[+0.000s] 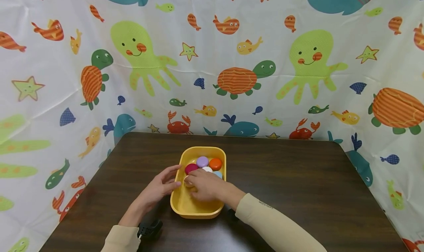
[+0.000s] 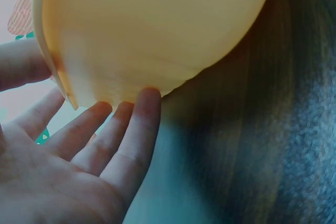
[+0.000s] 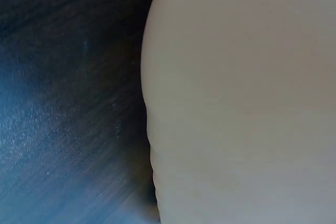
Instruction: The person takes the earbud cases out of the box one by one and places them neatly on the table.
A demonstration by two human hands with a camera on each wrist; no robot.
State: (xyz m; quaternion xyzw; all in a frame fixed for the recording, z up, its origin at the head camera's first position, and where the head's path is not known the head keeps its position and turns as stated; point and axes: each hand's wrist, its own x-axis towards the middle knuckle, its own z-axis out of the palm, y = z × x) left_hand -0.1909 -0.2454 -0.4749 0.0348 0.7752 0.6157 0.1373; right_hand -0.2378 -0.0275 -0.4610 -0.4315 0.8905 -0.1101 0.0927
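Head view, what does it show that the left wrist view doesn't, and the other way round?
Only the head view: the right hand reaching into the shallow yellow rounded-rectangle tray, and round discs there, including a lilac one and an orange one.

Only the left wrist view: the palm of the left hand.

Both: the left hand, the tray, the dark brown wood-grain table and the white sea-creature-print cloth.

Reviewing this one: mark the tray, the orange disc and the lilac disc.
Tray (image 1: 183, 203): head view, bare floor, near end.
Orange disc (image 1: 215, 164): head view, middle of its top.
Lilac disc (image 1: 202, 161): head view, middle of its top.
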